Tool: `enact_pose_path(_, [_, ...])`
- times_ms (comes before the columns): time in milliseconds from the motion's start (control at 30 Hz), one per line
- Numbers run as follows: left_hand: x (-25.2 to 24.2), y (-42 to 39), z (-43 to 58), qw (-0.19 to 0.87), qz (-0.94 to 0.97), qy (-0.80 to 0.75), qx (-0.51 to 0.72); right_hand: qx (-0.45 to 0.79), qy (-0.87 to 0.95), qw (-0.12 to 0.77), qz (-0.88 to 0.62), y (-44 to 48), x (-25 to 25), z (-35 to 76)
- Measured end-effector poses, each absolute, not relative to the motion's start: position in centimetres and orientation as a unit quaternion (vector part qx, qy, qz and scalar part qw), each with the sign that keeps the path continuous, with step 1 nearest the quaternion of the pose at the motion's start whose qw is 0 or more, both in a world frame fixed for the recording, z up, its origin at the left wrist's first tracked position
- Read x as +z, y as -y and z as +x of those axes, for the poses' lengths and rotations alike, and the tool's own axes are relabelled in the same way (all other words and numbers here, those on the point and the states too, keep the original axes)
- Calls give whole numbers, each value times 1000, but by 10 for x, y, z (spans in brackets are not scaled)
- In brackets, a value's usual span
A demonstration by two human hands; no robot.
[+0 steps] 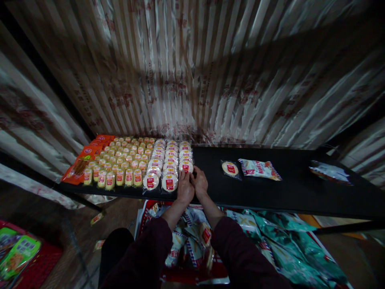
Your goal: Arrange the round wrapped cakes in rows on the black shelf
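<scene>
Your left hand (185, 190) and right hand (200, 184) sit close together, fingers bent, at the front of the rightmost row of round crackers (185, 154) on the black shelf (285, 196); I cannot tell whether they grip one. Yellow packets (120, 176) stand left of the cracker rows

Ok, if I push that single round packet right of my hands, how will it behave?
The round packet lies flat on the shelf, so it probably won't tip or roll. Its glossy wrapper may slide. The biscuit-like disc could crack.
</scene>
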State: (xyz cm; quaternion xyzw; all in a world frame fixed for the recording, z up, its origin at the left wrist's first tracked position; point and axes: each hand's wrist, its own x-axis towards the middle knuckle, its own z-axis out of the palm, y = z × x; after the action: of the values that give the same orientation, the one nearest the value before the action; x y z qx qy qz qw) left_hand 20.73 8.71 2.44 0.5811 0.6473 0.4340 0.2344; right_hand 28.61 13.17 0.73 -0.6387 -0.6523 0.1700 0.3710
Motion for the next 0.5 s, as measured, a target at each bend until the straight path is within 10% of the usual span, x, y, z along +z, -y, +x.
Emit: enact_pose_path(500, [15,-81,210,214,602,-650,412,214,634,404,-624,-130,5,290])
